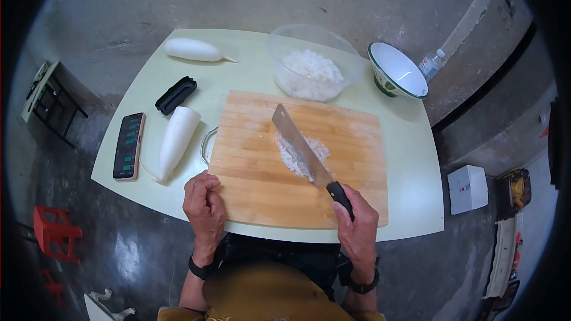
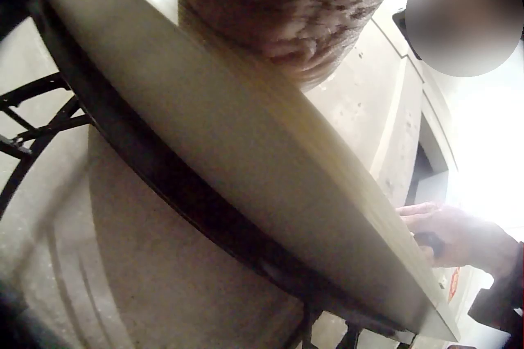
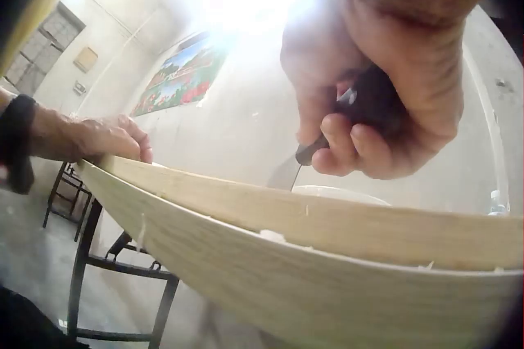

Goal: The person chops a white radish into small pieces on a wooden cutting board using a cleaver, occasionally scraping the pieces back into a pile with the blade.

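My right hand (image 1: 358,223) grips the black handle of a cleaver (image 1: 303,148), also seen from low down in the right wrist view, where the fingers (image 3: 360,148) curl round it. The blade lies slantwise over a small heap of finely chopped white bits (image 1: 291,157) on the wooden cutting board (image 1: 250,196). At the board's front left corner, my left hand (image 1: 205,205) holds the edge with curled fingers. The palm side of that hand is hidden in the head view. A clear bowl (image 1: 351,62) of chopped white pieces (image 1: 312,66) stands behind the board.
Left of the board lie a white radish with a cut end (image 1: 178,137), a phone (image 1: 128,145) and a black case (image 1: 176,94). A whole white radish (image 1: 193,50) lies at the back. A white-and-green bowl (image 1: 398,70) and a plastic bottle (image 1: 432,64) stand back right.
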{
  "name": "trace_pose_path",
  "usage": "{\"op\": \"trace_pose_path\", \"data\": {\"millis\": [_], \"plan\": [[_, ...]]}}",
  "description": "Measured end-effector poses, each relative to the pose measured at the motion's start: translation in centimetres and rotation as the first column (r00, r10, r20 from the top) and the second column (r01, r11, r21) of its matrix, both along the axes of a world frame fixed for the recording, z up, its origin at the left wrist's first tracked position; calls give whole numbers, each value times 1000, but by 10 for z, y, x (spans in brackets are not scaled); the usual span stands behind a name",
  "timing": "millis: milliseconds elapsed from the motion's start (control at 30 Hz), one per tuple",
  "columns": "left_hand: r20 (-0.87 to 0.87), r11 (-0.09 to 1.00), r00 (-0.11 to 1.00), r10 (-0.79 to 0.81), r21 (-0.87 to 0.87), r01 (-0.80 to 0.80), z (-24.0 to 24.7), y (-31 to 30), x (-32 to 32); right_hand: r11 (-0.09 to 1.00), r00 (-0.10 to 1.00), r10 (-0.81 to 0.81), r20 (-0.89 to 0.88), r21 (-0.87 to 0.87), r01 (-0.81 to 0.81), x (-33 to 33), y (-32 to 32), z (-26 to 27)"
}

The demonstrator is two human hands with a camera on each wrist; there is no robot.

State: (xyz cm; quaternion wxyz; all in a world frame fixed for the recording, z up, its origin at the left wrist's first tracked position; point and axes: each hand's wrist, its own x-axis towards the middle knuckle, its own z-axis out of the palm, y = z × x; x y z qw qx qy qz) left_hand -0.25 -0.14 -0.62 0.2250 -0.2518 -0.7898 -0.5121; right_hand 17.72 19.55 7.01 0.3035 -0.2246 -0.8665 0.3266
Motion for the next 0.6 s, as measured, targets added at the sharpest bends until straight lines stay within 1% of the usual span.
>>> {"op": "trace_pose_path", "data": {"millis": [67,100,167,200,267,300,367,400,467,500,567,600], "plan": [[-1,1000,1000,-1,-6,1,2,0,0,999,998,9,56,-41,-7,-2,1,0],[-3,1000,1000,0,-10,0,2,0,0,999,998,9,55,-41,-7,-3,1,0],[-5,1000,1000,-1,-16,0,1,-1,0,999,999,-29,-41,12,30,-6,-1,1],[-9,1000,1000,-3,-25,3,1,-1,0,999,999,-31,-42,13,31,-7,-1,2],[-15,999,1000,-5,-32,5,2,0,0,1000,1000,1,17,-10,-1,-9,-2,3],[-14,1000,1000,-7,-24,7,1,0,0,1000,1000,2,16,-9,-1,-9,-2,4],[-15,1000,1000,-5,-14,5,0,-1,-1,1000,996,5,86,-24,-3,-10,-1,6],[-12,1000,1000,-7,-5,7,-1,-1,-1,1000,996,8,86,-23,-6,-10,-2,6],[-9,1000,1000,-10,4,10,-1,-1,-1,1000,1000,-19,-2,-18,19,-10,-4,6],[-12,1000,1000,-10,5,10,-1,0,-1,1000,1000,-19,-2,-16,19,-11,-3,6],[-15,1000,1000,-13,4,13,0,-1,-1,998,997,24,69,-59,-20,-12,-3,5],[-11,1000,1000,-13,10,13,-1,0,-1,998,997,24,69,-58,-20,-12,-4,5]]}}
